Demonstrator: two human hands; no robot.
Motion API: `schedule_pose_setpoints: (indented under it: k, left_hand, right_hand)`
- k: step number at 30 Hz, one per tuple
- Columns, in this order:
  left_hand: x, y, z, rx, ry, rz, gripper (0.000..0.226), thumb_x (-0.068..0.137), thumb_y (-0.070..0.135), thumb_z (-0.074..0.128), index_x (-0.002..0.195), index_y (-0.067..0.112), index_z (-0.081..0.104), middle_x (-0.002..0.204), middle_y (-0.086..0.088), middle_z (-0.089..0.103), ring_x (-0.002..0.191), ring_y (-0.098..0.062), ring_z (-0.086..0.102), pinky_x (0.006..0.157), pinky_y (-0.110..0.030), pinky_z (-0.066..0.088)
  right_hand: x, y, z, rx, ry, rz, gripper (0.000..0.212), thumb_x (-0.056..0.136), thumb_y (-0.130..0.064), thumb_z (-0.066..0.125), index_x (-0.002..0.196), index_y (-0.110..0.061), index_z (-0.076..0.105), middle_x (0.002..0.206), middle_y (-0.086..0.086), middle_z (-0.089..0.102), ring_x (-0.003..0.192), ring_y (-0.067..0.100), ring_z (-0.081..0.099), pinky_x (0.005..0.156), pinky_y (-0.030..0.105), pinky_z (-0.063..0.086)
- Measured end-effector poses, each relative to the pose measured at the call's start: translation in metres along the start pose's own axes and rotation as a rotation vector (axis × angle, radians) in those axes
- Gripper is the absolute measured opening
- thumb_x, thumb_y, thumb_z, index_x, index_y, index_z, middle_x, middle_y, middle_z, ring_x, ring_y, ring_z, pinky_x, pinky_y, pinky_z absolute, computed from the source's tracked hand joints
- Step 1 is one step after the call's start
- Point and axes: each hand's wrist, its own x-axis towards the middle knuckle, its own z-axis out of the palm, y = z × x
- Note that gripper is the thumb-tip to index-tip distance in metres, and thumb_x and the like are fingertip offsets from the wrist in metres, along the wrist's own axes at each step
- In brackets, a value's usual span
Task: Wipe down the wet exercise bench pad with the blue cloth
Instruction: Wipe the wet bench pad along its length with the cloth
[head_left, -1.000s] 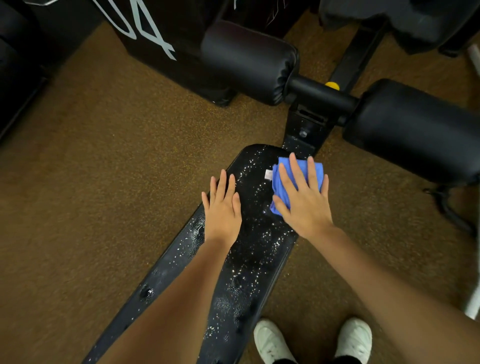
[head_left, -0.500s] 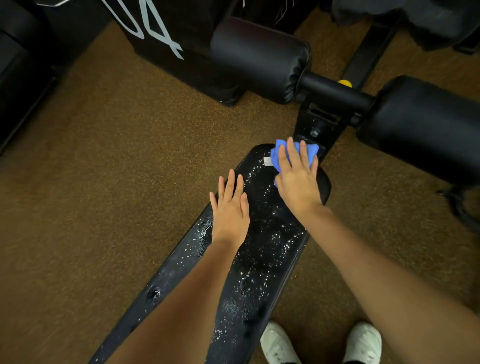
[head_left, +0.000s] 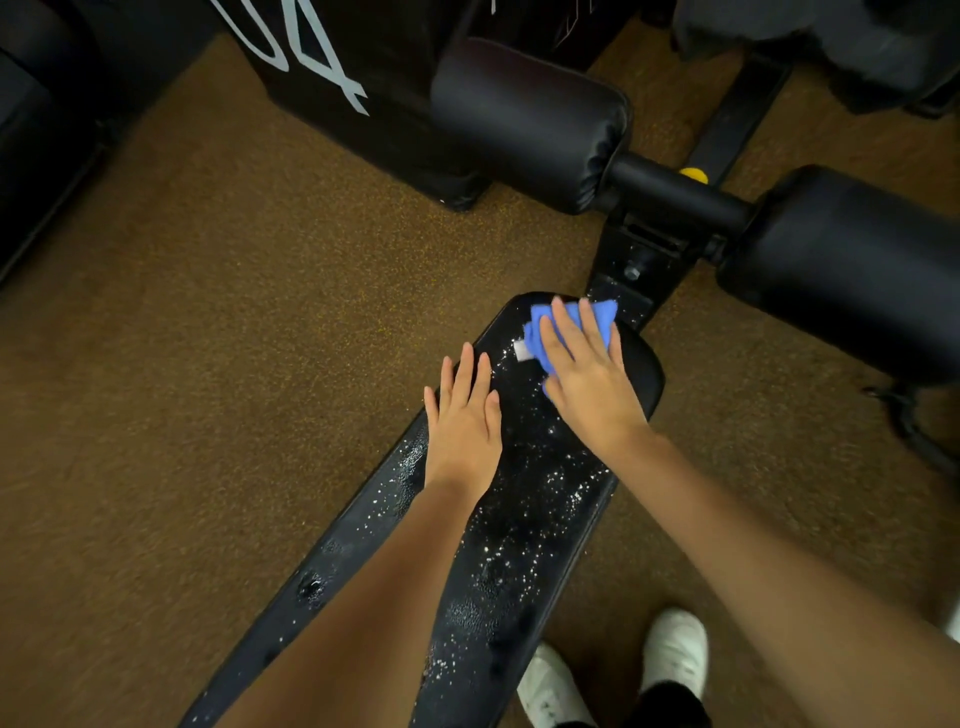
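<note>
A long black bench pad (head_left: 524, 519) runs from the bottom left up to the middle, speckled with water drops. At its far end lies a folded blue cloth (head_left: 540, 332) with a white tag. My right hand (head_left: 592, 379) lies flat on the cloth, fingers straight, pressing it onto the pad. My left hand (head_left: 465, 421) rests flat on the pad's left edge beside it, fingers straight and holding nothing. The strip of pad to the right of my right hand looks free of drops.
Two black roller pads (head_left: 530, 124) (head_left: 847, 270) sit on a crossbar just beyond the pad's end, above a black metal bracket (head_left: 634, 265). A black box with white markings (head_left: 332, 78) stands farther back. Brown carpet (head_left: 208, 364) surrounds the bench. My white shoes (head_left: 675, 649) show at the bottom right.
My right hand has slid the cloth from the pad's right side up to its far end. The left hand stays flat on the pad's left edge.
</note>
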Motion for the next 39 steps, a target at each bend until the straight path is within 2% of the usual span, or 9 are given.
schedule_pose_setpoints:
  k: [8,13,18,23,26,29,32,36,39]
  left_hand:
    - [-0.003,0.002,0.001,0.103,0.01,-0.057,0.052,0.101,0.029,0.017,0.147,0.016,-0.002,0.156,0.003,-0.01,0.143,-0.016,-0.012,0.115,-0.032,-0.011]
    - [-0.002,0.005,0.006,0.118,0.056,-0.08,0.065,0.09,0.044,-0.002,0.148,0.014,0.003,0.157,0.001,-0.003,0.144,-0.017,-0.006,0.114,-0.033,-0.01]
    - [0.001,0.012,0.008,0.071,0.086,-0.127,0.054,0.098,0.033,0.009,0.148,0.013,0.006,0.157,0.0,0.002,0.144,-0.018,-0.004,0.115,-0.034,-0.01]
    - [0.0,0.008,0.005,0.079,0.071,-0.118,0.05,0.101,0.025,0.02,0.148,0.012,0.006,0.157,0.001,0.001,0.144,-0.017,-0.003,0.115,-0.032,-0.009]
    - [0.0,0.01,0.006,0.072,0.091,-0.12,0.05,0.101,0.025,0.022,0.148,0.012,0.007,0.157,0.0,0.003,0.144,-0.017,-0.003,0.115,-0.033,-0.008]
    - [-0.001,0.011,0.009,0.077,0.107,-0.133,0.05,0.101,0.028,0.02,0.148,0.012,0.008,0.157,0.0,0.005,0.144,-0.018,-0.002,0.116,-0.035,-0.007]
    - [-0.001,0.012,0.011,0.112,0.108,-0.13,0.06,0.095,0.041,0.007,0.148,0.012,0.008,0.157,0.0,0.006,0.144,-0.018,0.0,0.116,-0.037,-0.005]
    - [0.0,0.01,0.013,0.13,0.099,-0.139,0.052,0.1,0.031,0.018,0.148,0.012,0.007,0.157,0.0,0.004,0.144,-0.019,-0.001,0.117,-0.037,-0.004]
    - [0.001,0.013,0.012,0.134,0.106,-0.156,0.054,0.099,0.035,0.013,0.148,0.013,0.008,0.157,0.0,0.004,0.144,-0.019,-0.001,0.116,-0.037,-0.005]
  right_hand:
    - [0.027,-0.001,-0.004,0.051,-0.039,0.12,0.064,0.085,-0.012,0.06,0.142,-0.003,0.032,0.15,0.017,0.028,0.139,0.039,0.019,0.107,0.059,0.02]
    - [0.022,0.022,-0.007,0.052,-0.049,-0.122,0.066,0.078,-0.008,0.068,0.137,0.0,0.04,0.146,0.016,0.036,0.136,0.039,0.029,0.105,0.059,0.026]
    - [0.05,0.017,-0.011,0.098,-0.052,0.122,0.057,0.089,-0.015,0.053,0.141,-0.005,0.033,0.144,0.014,0.037,0.131,0.032,0.034,0.106,0.055,0.027]
    - [0.067,-0.001,-0.009,0.041,-0.126,-0.065,0.057,0.093,-0.02,0.047,0.145,-0.01,0.026,0.149,0.007,0.028,0.136,0.029,0.024,0.11,0.05,0.02]
    - [0.04,0.026,-0.013,0.075,-0.097,-0.159,0.061,0.087,-0.011,0.058,0.142,-0.006,0.032,0.151,0.009,0.028,0.139,0.034,0.022,0.108,0.056,0.022]
    - [0.02,0.038,-0.012,0.165,-0.044,-0.07,0.061,0.078,-0.002,0.065,0.135,0.001,0.043,0.143,0.017,0.041,0.132,0.042,0.033,0.101,0.063,0.033]
    - [0.039,0.022,-0.011,0.137,-0.093,0.013,0.059,0.088,-0.011,0.055,0.142,-0.004,0.033,0.149,0.013,0.031,0.137,0.036,0.025,0.108,0.057,0.021]
    - [0.066,0.006,-0.013,0.039,-0.167,-0.14,0.057,0.094,-0.019,0.045,0.146,-0.011,0.023,0.155,0.006,0.018,0.142,0.03,0.014,0.112,0.049,0.011]
    - [0.036,0.021,-0.015,0.039,-0.105,-0.144,0.062,0.088,-0.014,0.056,0.144,-0.009,0.029,0.154,0.007,0.023,0.142,0.031,0.017,0.111,0.052,0.017]
